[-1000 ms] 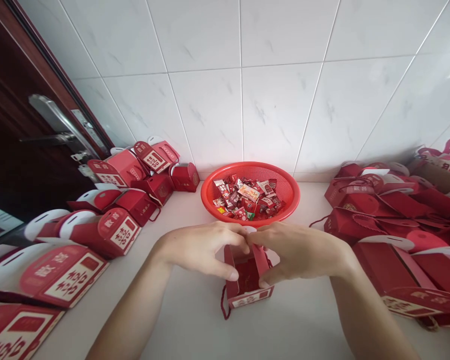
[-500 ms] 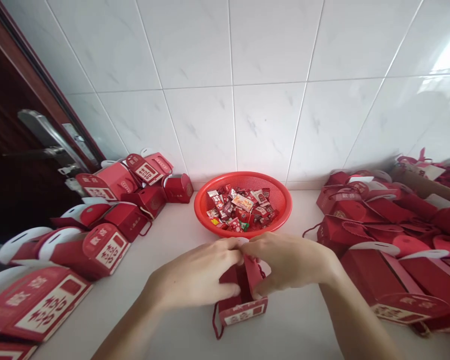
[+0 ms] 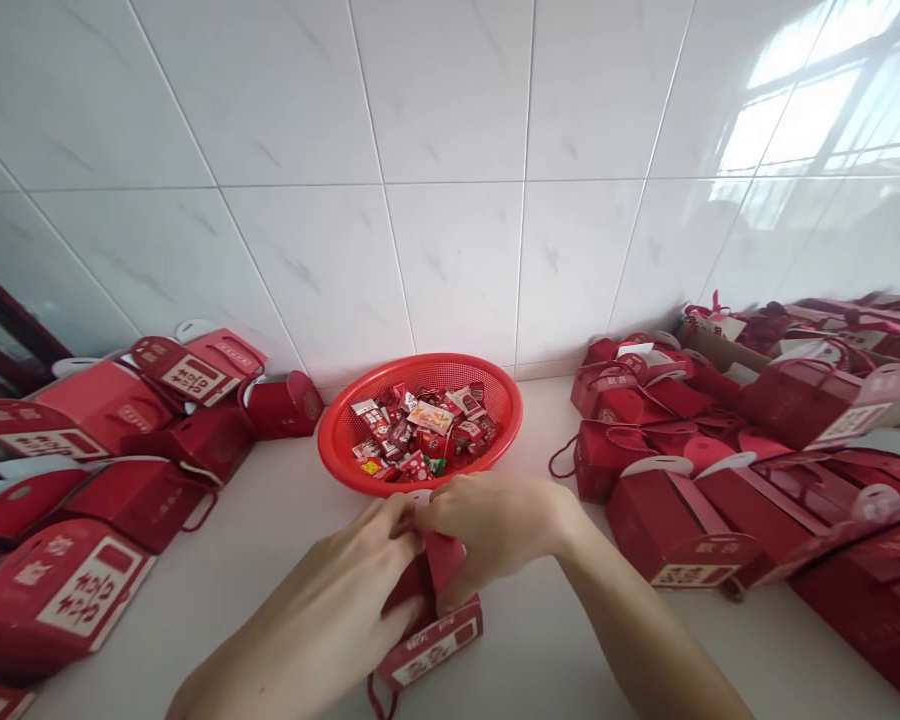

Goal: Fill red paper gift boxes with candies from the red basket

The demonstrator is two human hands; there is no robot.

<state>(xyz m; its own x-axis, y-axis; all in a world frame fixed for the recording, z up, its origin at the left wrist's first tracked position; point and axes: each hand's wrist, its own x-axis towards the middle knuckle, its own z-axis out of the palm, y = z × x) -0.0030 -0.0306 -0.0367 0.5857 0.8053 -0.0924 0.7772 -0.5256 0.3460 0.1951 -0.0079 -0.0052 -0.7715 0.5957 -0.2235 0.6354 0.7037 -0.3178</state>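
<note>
A small red gift box [image 3: 431, 645] with a pale label on its near end stands on the white tabletop in front of me. Its top flaps are partly up, and a dark red cord hangs from its near left corner. My left hand [image 3: 360, 580] grips the box's left side, fingers curled at the far end. From the right, my right hand [image 3: 495, 530] closes on the right flap and the far edge, its fingertips meeting those of the left. Just beyond, a red plastic basket [image 3: 330, 440] holds many wrapped candies [image 3: 427, 430].
Red gift boxes [image 3: 82, 600] are piled on the left, some with white flaps raised. More red boxes [image 3: 675, 520] crowd the right side, with a cardboard carton [image 3: 709, 350] behind them. A white tiled wall [image 3: 457, 270] rises at the back.
The view has turned to the right, showing more boxes there and less of the door. Both hands stay on the box, and the left flap side is now more covered by my left hand.
</note>
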